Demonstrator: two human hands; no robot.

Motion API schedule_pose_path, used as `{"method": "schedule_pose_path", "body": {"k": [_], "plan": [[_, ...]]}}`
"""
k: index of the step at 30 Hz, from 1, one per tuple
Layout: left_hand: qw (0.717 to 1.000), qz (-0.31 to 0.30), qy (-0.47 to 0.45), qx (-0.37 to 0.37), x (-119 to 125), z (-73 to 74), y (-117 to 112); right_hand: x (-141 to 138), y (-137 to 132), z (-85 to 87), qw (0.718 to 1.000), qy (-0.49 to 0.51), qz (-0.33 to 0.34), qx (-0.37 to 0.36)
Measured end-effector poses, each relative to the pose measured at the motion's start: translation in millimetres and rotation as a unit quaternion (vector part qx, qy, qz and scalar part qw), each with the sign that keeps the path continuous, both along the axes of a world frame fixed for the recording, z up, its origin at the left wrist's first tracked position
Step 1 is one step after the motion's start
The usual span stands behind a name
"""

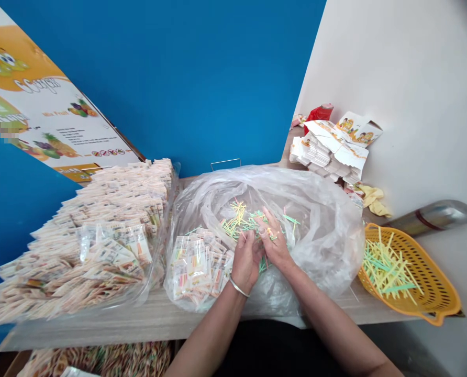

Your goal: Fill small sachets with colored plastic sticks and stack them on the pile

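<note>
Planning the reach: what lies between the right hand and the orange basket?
The head view shows the billowing clear plastic bag filling that stretch, from the right hand to the orange basket.

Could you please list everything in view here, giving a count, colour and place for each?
Clear bag: one, transparent, mid-table.
Plastic sticks: many, yellow-green, in bag.
Printed packets: many, white-orange, in bag.
Packet heap: many, white-orange, left.
Basket: one, orange, right, holding sticks.
Flattened cartons: several, white-yellow, back right.
Cloth: one, yellow, by cartons.
Metal cylinder: one, silver, far right.
Poster: one, orange-white, on blue wall.
Object: one, red, behind cartons.
Left hand, right hand: bare, at the sticks; silver bangle on left wrist.
</note>
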State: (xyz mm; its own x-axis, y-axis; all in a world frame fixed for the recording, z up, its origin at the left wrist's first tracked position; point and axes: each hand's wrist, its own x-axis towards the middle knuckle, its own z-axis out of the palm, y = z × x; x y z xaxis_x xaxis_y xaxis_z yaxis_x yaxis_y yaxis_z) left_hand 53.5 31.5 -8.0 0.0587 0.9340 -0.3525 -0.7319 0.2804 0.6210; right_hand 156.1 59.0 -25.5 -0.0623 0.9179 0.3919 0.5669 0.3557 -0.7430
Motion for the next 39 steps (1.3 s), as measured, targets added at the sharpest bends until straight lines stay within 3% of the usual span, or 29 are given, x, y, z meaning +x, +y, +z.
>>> {"method": "schedule_pose_path", "body": {"k": [5, 9, 12, 15, 17, 20, 22, 24, 28, 34, 36, 39], "plan": [[0.998, -0.032, 0.047, -0.001, -0.9, 20.4, -11.4, 1.5, 2.4, -2.4, 0.995, -0.066, -0.032, 0.061], [0.997, -0.049, 0.051, 0.041, 8.6, 23.0, -10.1, -5.0, 1.5, -1.0, 0.993, -0.067, -0.024, 0.096], [0.997, -0.028, 0.028, 0.065, 13.1, 20.5, -5.2, -8.5, 0.7, 2.9, 0.998, -0.008, -0.006, 0.064], [0.998, -0.046, -0.026, 0.045, 9.6, 18.3, -2.3, -7.6, 0.6, 7.3, 0.994, 0.105, 0.005, -0.007], [0.998, -0.058, -0.038, 0.008, 4.7, 16.3, -2.0, -5.8, 1.0, 9.0, 0.973, 0.214, 0.013, -0.085], [0.998, -0.062, 0.015, 0.009, -1.1, 11.9, -3.6, -3.6, 1.7, 9.8, 0.897, 0.384, 0.046, -0.214], [0.994, -0.079, 0.068, 0.035, -2.2, 9.1, -4.7, -3.0, 1.9, 10.5, 0.859, 0.444, 0.06, -0.25], [0.988, -0.084, 0.117, 0.05, -1.7, 7.8, -5.0, -3.2, 1.3, 12.3, 0.851, 0.456, 0.062, -0.251], [0.988, -0.06, 0.136, 0.029, 0.1, 9.5, -4.4, -6.0, -2.1, 18.6, 0.86, 0.441, 0.063, -0.25], [0.999, -0.028, 0.025, -0.022, 0.2, 8.0, -4.5, -8.3, -6.1, 22.7, 0.892, 0.384, 0.057, -0.233], [0.999, -0.012, -0.008, -0.043, 0.3, 6.1, -3.3, -7.5, -6.7, 21.1, 0.918, 0.339, 0.047, -0.199], [0.996, -0.017, -0.076, -0.054, 1.2, 8.5, -0.8, -6.5, -7.7, 17.2, 0.97, 0.23, 0.016, -0.083]]}}
